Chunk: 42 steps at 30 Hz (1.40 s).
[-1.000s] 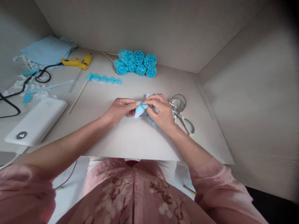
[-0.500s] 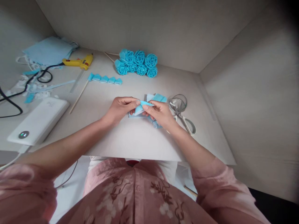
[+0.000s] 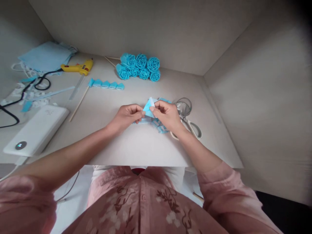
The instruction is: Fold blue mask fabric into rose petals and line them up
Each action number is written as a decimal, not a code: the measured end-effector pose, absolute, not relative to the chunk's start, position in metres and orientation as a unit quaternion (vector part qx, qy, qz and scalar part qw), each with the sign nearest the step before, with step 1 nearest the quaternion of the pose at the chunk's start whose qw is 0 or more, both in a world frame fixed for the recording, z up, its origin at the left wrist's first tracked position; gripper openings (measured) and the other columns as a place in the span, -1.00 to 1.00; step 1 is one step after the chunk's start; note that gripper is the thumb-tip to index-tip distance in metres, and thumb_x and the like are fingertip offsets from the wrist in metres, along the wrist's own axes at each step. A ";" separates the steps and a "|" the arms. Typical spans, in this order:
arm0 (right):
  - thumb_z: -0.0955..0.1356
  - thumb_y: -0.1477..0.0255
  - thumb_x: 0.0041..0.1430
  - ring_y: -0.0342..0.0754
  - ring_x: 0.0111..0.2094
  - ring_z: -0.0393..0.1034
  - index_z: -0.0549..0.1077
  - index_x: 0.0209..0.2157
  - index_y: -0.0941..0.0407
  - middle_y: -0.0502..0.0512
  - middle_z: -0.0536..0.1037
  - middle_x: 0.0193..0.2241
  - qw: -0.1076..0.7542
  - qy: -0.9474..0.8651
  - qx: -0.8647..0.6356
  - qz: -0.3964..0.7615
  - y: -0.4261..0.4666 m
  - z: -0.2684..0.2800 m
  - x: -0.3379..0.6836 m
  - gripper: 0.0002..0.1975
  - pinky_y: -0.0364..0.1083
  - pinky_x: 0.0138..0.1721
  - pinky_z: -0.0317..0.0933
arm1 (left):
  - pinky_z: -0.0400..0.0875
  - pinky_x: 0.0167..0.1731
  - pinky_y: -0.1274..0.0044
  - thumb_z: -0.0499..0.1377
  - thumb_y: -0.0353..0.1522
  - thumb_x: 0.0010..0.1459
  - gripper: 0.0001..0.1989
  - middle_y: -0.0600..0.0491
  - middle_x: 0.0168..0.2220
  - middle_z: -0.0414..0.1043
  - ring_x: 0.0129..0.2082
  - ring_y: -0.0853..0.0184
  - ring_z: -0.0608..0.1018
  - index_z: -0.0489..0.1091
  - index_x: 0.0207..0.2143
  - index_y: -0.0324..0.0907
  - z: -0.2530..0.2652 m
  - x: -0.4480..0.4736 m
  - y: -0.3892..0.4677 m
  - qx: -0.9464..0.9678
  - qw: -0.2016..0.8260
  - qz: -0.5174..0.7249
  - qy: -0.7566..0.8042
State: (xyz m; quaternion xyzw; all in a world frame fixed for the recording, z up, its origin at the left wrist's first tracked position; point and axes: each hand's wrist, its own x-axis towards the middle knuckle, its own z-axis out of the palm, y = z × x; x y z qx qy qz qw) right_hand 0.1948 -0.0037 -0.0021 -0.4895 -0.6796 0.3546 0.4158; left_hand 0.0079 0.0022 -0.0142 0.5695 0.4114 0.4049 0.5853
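Left hand [image 3: 130,115] is pinching the left edge of a light-blue fabric piece [image 3: 148,109] between thumb and fingers; right hand [image 3: 167,113] is pinching its right side, so each grip is closing on the same piece. Piece is sitting between the hands, above the table [image 3: 109,152], with a corner pointing up. Other blue pieces [image 3: 162,128] are lying beneath and beside the right hand. Scissors [image 3: 195,130] are resting just right of it. Blue fabric roses [image 3: 141,61] are lying farther back; a yellow glue gun [image 3: 85,67] is lying to their left, and a white power bank [image 3: 36,130] is lying near the left forearm.
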 end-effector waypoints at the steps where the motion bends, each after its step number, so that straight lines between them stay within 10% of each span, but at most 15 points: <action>1: 0.34 0.26 0.13 -0.21 -0.54 0.10 0.31 -0.51 0.10 -0.10 0.26 -0.59 0.410 -0.684 -0.490 0.352 -0.003 -0.002 0.195 -0.75 -0.17 -0.48 0.03 | 0.30 -0.53 0.62 0.32 -0.23 -0.03 -0.76 0.13 -0.59 0.39 -0.59 0.49 0.38 0.44 -0.48 -0.23 -0.013 0.008 0.002 0.577 0.586 0.396 0.408; 15: 0.34 0.01 0.19 -0.20 -0.54 0.18 0.37 -0.43 0.11 -0.09 0.31 -0.57 0.400 -0.669 -0.432 0.454 -0.008 0.000 0.196 -0.58 -0.18 -0.51 0.09 | 0.29 -0.55 0.63 0.26 -0.17 0.06 -0.67 0.09 -0.61 0.43 -0.60 0.49 0.37 0.47 -0.57 -0.24 -0.011 0.004 0.001 0.635 0.527 0.385 0.412; 36: 0.38 0.16 0.16 -0.20 -0.52 0.14 0.37 -0.48 0.10 -0.08 0.29 -0.58 0.412 -0.681 -0.475 0.377 -0.009 -0.005 0.190 -0.69 -0.16 -0.48 0.07 | 0.29 -0.55 0.63 0.31 -0.14 0.02 -0.66 0.10 -0.63 0.40 -0.60 0.48 0.38 0.48 -0.58 -0.23 -0.018 0.005 0.001 0.639 0.561 0.345 0.397; 42: 0.26 0.34 0.32 -0.04 -0.07 0.42 0.46 0.00 0.03 0.11 0.54 -0.09 0.459 -0.721 -0.428 0.293 -0.003 0.001 0.205 -0.72 -0.07 -0.12 0.32 | 0.24 -0.58 0.62 0.34 -0.19 -0.03 -0.69 0.08 -0.61 0.41 -0.61 0.50 0.38 0.45 -0.59 -0.25 -0.010 0.004 0.003 0.537 0.619 0.396 0.415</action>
